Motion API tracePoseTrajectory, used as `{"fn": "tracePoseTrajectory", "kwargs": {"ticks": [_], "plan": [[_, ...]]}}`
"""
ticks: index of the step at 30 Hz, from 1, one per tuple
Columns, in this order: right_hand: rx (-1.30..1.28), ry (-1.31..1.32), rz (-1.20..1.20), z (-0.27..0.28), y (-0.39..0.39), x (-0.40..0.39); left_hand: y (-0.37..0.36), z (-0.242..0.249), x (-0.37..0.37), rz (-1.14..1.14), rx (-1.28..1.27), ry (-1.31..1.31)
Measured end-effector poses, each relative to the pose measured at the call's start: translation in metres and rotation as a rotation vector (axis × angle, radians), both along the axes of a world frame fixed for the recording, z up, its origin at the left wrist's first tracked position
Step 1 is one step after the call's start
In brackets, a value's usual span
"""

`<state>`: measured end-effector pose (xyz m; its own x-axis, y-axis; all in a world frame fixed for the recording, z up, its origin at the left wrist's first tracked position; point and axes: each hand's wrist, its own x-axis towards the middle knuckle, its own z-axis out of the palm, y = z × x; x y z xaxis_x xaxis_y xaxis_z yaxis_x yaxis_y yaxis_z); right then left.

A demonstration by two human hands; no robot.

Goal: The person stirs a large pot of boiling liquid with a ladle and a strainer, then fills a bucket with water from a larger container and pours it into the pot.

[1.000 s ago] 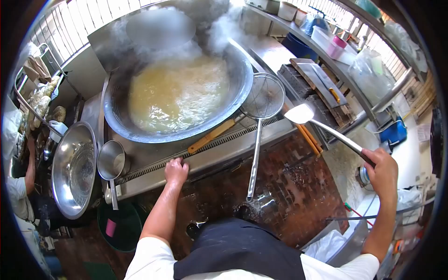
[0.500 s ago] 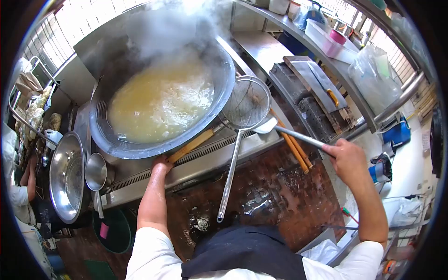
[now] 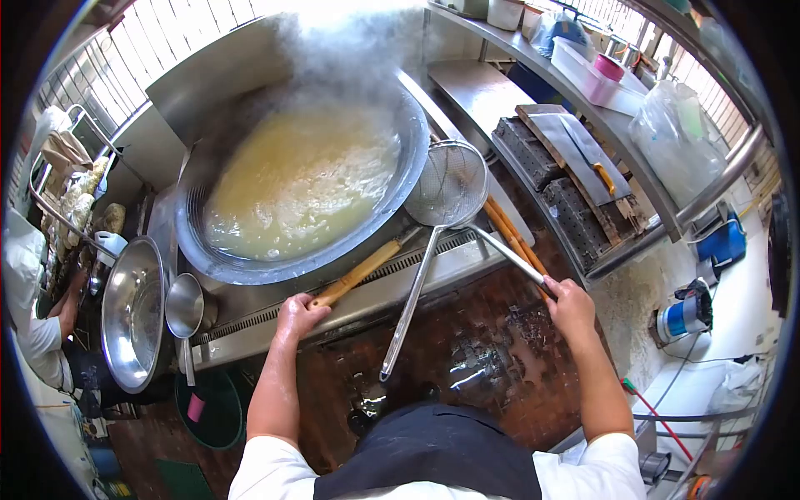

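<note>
My left hand (image 3: 298, 317) is closed round the butt of a wooden handle (image 3: 358, 272), whose thin metal shaft runs toward the strainer; its head is hidden. In my right hand (image 3: 573, 310) is the end of a long metal-handled utensil (image 3: 510, 254), and its head is hidden by the strainer. Between them a round wire-mesh strainer (image 3: 447, 185) lies by the pot's right side, its long handle pointing toward me. The large pot (image 3: 287, 273) holds cloudy yellowish liquid (image 3: 296, 187), foamy on the right and giving off steam.
At left stand a wide steel bowl (image 3: 133, 312) and a saucepan (image 3: 184, 305), above a green bin (image 3: 208, 408). Wooden sticks (image 3: 510, 233) lean right of the strainer. A yellow-handled knife (image 3: 602, 177) lies on a board. Another person's arm (image 3: 73, 304) shows far left. The floor (image 3: 467, 358) looks wet.
My right hand has moved left and down; the utensil's white head, visible before, has slid behind the strainer. My left hand has come slightly nearer to me with the wooden handle.
</note>
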<state>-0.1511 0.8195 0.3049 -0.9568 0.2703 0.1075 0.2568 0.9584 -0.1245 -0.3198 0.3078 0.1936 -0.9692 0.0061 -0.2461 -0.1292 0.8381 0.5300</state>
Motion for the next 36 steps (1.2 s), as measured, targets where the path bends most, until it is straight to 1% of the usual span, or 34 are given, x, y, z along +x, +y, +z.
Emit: {"fn": "tracePoseTrajectory", "kwargs": {"ticks": [1, 2, 3, 4, 5, 6, 7, 8, 9, 10, 11, 12, 13, 15, 17, 19, 21, 23, 24, 25, 26, 27, 28, 29, 31, 33, 36], "plan": [[-0.014, -0.02, -0.022, -0.006, 0.003, -0.006, 0.003, 0.007, 0.007, -0.022, 0.103, -0.09], [-0.028, -0.039, -0.044, -0.013, 0.005, -0.01, 0.01, 0.016, 0.016, -0.072, 0.052, 0.009], [-0.027, -0.033, -0.047, -0.025, 0.006, -0.013, 0.015, 0.022, 0.022, -0.087, 0.046, 0.004], [0.076, 0.038, -0.016, -0.04, 0.007, -0.016, 0.02, 0.029, 0.027, -0.102, 0.049, -0.005], [0.18, 0.109, 0.019, -0.04, 0.002, -0.018, 0.025, 0.034, 0.031, -0.113, 0.052, -0.014], [0.202, 0.264, 0.065, -0.042, -0.012, -0.019, 0.029, 0.039, 0.035, -0.104, 0.054, -0.009], [0.176, 0.3, 0.099, -0.04, -0.029, -0.021, 0.033, 0.044, 0.037, -0.124, 0.053, -0.039], [0.052, 0.346, 0.137, -0.048, -0.048, -0.022, 0.034, 0.046, 0.042, -0.145, 0.05, -0.074], [-0.192, 0.304, 0.165, -0.058, -0.068, -0.021, 0.034, 0.043, 0.046, -0.136, 0.045, -0.074], [-0.648, 0.116, 0.047, -0.061, -0.096, -0.018, 0.034, 0.035, 0.046, -0.145, 0.09, -0.123], [-1.093, 0.01, -0.004, -0.094, -0.12, -0.015, 0.036, 0.031, 0.048, -0.156, 0.138, -0.17], [-1.42, -0.228, -0.167, -0.108, -0.146, -0.022, 0.038, 0.03, 0.053, -0.18, 0.166, -0.151], [-1.731, -0.479, -0.345, -0.119, -0.17, -0.028, 0.041, 0.028, 0.058, -0.18, 0.165, -0.149], [-2.189, -0.593, -0.463, -0.14, -0.21, -0.041, 0.049, 0.025, 0.063, -0.205, 0.216, -0.197], [-2.245, -0.648, -0.248, -0.142, -0.222, -0.047, 0.052, 0.025, 0.068, -0.225, 0.172, -0.195], [-2.279, -0.678, -0.241, -0.142, -0.225, -0.05, 0.053, 0.023, 0.07, -0.193, 0.297, -0.211], [-2.233, -0.649, -0.142, -0.139, -0.233, -0.053, 0.053, 0.024, 0.071, -0.182, 0.298, -0.222], [-2.209, -0.681, -0.283, -0.147, -0.249, -0.06, 0.051, 0.021, 0.068, -0.169, 0.352, -0.265], [-2.273, -0.66, -0.345, -0.156, -0.255, -0.062, 0.049, 0.018, 0.068, -0.168, 0.352, -0.261], [-2.34, -0.639, -0.409, -0.151, -0.261, -0.064, 0.049, 0.021, 0.069, -0.163, 0.38, -0.28], [-2.3, -0.57, -0.55, -0.147, -0.265, -0.062, 0.051, 0.022, 0.07, -0.171, 0.418, -0.306], [-2.263, -0.504, -0.624, -0.143, -0.265, -0.06, 0.053, 0.022, 0.073, -0.176, 0.457, -0.335], [-2.215, -0.355, -0.571, -0.132, -0.259, -0.05, 0.052, 0.011, 0.074, -0.213, 0.544, -0.354], [-2.158, -0.215, -0.522, -0.116, -0.25, -0.038, 0.056, 0.005, 0.08, -0.22, 0.55, -0.348], [-2.001, -0.132, -0.547, -0.088, -0.225, -0.019, 0.074, 0.029, 0.092, -0.229, 0.514, -0.449], [-1.82, -0.057, -0.49, -0.102, -0.201, -0.001, 0.085, 0.03, 0.097, -0.281, 0.568, -0.517], [-1.471, 0.147, -0.44, -0.12, -0.17, 0.023, 0.107, 0.039, 0.099, -0.427, 0.555, -0.532]]}}
